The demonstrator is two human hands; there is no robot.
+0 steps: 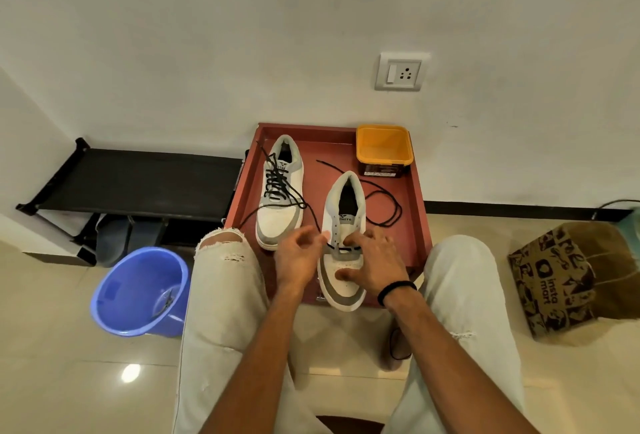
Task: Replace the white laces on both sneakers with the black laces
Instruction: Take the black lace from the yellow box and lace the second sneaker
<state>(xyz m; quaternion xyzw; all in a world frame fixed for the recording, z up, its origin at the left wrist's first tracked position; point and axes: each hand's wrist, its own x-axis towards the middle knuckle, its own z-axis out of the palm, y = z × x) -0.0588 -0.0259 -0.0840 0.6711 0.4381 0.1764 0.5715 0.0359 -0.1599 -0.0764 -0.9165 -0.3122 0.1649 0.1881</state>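
Observation:
Two white and grey sneakers stand on a red tray (420,211). The left sneaker (281,191) is laced with a black lace, its ends loose. The right sneaker (344,239) has a black lace (388,211) through its lowest eyelets only; the rest of the lace trails in a loop over the tray to the right. My left hand (298,257) pinches the lace's left part beside the shoe. My right hand (374,263) rests on the shoe's toe, thumb on the toe cap and fingers at the lowest eyelets. No white laces are visible.
An open yellow container (384,149) sits at the tray's back right corner. A blue bucket (138,291) stands on the floor at my left knee, a black shoe rack (138,180) behind it. A printed paper bag (554,277) is at the right. A white wall rises behind the tray.

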